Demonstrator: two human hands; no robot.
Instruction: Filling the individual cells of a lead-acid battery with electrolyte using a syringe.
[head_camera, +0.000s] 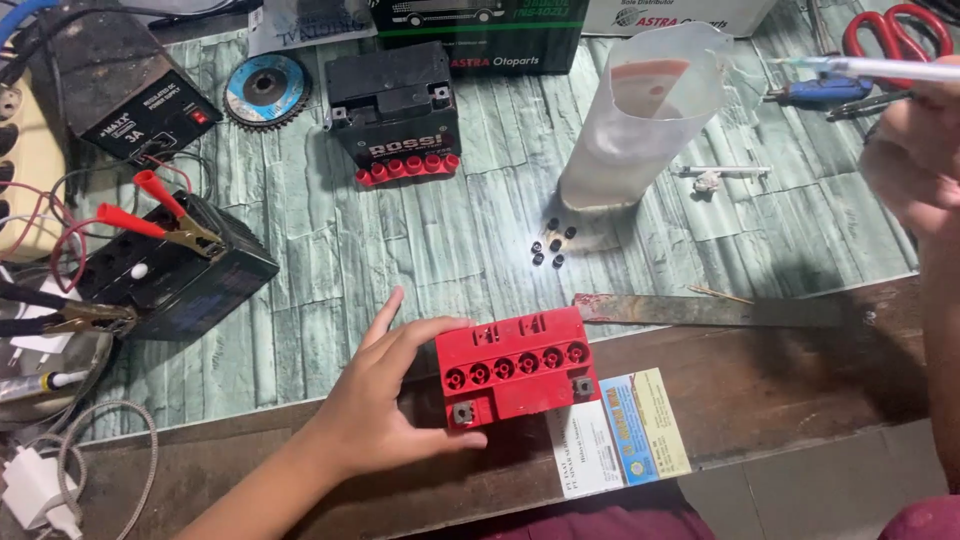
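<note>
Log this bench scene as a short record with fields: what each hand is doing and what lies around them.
left hand: flat against the side of the red battery, thumb at its front edge
red battery: six open filler holes on top, sits at the bench edge
right hand: raised, holding a syringe
caps: six small black caps loose beside the plastic jug
metal ruler: lying behind the red battery
black battery: with a red cap strip, at the back
clipped battery: at left, with clamps attached
</note>
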